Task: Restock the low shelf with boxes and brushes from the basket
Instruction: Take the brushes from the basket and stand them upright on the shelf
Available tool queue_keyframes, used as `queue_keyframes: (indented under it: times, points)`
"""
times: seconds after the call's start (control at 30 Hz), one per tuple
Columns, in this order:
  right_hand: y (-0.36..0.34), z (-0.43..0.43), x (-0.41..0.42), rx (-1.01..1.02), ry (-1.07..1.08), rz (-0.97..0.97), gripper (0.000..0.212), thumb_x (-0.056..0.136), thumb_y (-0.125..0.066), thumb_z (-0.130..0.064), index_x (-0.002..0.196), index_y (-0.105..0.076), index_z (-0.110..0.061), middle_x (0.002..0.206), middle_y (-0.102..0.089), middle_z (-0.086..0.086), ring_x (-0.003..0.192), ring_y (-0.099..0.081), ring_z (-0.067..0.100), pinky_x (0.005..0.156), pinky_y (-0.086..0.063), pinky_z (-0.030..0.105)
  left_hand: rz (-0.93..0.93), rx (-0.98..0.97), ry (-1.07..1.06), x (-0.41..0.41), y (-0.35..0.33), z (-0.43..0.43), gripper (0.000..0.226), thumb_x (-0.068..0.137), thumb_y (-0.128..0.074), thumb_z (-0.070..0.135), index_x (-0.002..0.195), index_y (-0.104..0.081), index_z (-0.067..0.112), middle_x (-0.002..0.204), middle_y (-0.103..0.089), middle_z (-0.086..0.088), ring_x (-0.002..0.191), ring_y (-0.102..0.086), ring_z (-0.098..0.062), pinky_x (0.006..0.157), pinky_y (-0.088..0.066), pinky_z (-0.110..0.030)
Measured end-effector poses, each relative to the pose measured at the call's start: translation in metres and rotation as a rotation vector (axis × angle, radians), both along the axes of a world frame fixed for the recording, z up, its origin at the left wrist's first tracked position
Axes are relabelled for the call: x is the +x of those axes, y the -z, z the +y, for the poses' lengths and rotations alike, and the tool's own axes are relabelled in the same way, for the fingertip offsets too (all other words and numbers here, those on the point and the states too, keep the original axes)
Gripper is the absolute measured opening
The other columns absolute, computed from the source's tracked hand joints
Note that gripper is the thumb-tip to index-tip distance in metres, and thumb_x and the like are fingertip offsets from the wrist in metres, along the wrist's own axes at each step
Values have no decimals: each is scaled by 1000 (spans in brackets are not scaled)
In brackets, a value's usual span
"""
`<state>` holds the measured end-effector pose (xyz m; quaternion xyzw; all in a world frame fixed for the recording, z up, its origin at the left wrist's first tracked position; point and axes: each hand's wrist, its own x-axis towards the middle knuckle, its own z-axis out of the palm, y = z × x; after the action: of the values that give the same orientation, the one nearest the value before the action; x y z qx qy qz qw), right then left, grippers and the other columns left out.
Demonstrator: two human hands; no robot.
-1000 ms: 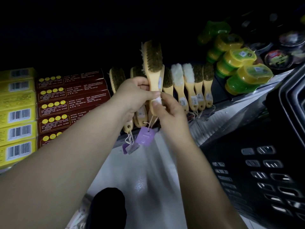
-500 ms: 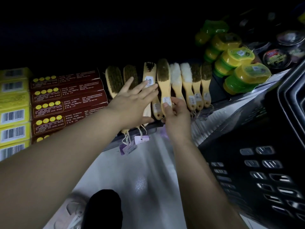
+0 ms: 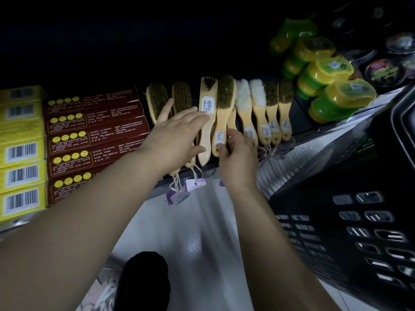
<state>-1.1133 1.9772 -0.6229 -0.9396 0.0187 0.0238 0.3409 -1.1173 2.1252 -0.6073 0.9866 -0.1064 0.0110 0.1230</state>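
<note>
In the centre of the frame the brush (image 3: 224, 102) lies in the row on the low shelf (image 3: 298, 151). Its long axis runs up and down the frame, with the bristle head to the top and the handle to the bottom. The right hand (image 3: 238, 162) pinches the handle end between thumb and fingers. The left hand (image 3: 177, 138) is released, and its straight fingers rest on the neighbouring brush (image 3: 207, 117), which lies back side up. Red boxes (image 3: 94, 131) are stacked at the left and the black basket (image 3: 359, 198) stands at the right.

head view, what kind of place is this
Probably a shop aisle: a row of price-stickered wooden brushes, stacked barcoded yellow boxes, and a black basket alongside.
</note>
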Motion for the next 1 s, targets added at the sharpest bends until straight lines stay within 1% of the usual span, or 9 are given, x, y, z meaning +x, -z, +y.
queue_keyframes:
  times: [0.23,0.33,0.43,0.57,0.67,0.73,0.83,0.93,1.0]
  points:
    - [-27,7,-18,88,49,40,47,94,-50,-21,139,-38,-19,140,-38,6,129,-31,24,107,-31,44,-23,-147,-26,-10,-17,-7,58,87,-61,35,139,-40,21,145,-43,0,141,-24,-12,115,7,-32]
    - [-60,9,-35,242,61,54,43,94,-50,-21,135,-39,-19,137,-39,5,126,-34,22,103,-34,36,-4,-289,-56,-19,-50,-13,48,88,-60,32,133,-47,22,138,-50,0,133,-37,-16,113,-18,-31]
    - [-108,6,-48,405,56,22,37,94,-51,-20,129,-42,-21,133,-41,2,124,-37,18,94,-33,26,16,-396,-75,-33,-96,-19,34,89,-59,30,123,-56,24,124,-59,7,112,-54,-13,93,-41,-28]
    - [-177,-11,-67,591,51,-20,25,92,-53,-18,113,-44,-28,127,-45,-1,114,-46,13,91,-38,26,4,-474,-26,-47,-165,-40,24,88,-59,17,111,-62,23,107,-64,14,96,-56,2,79,-41,-7]
    - [-219,-38,-79,740,61,-52,22,90,-54,-12,107,-47,-25,121,-52,1,99,-55,8,89,-45,20,18,-473,59,-55,-213,-71,25,87,-57,12,109,-64,20,103,-67,10,95,-60,-3,83,-44,-15]
    - [-238,-68,-83,699,61,-129,23,90,-54,-9,106,-49,-25,117,-54,2,93,-54,4,83,-42,15,22,-456,108,-60,-236,-96,21,88,-58,18,108,-64,19,101,-67,10,93,-60,-2,83,-44,-18]
    - [-249,-125,-86,533,22,-179,23,90,-54,-9,103,-51,-28,114,-55,2,93,-54,3,88,-42,21,65,-434,161,-66,-252,-137,17,90,-59,25,105,-65,19,99,-68,6,92,-61,-7,83,-46,-23]
    - [-238,-186,-84,269,9,-111,21,89,-54,-11,93,-51,-31,108,-57,2,96,-57,15,88,-46,30,125,-321,211,-69,-249,-178,19,91,-57,31,107,-63,22,97,-65,9,90,-58,-7,78,-41,-19]
    - [-224,-225,-79,106,-9,19,18,88,-54,-9,88,-52,-27,103,-60,2,93,-59,20,78,-44,27,201,-195,267,-70,-238,-202,22,93,-53,33,110,-60,22,105,-66,4,96,-59,-14,84,-45,-27]
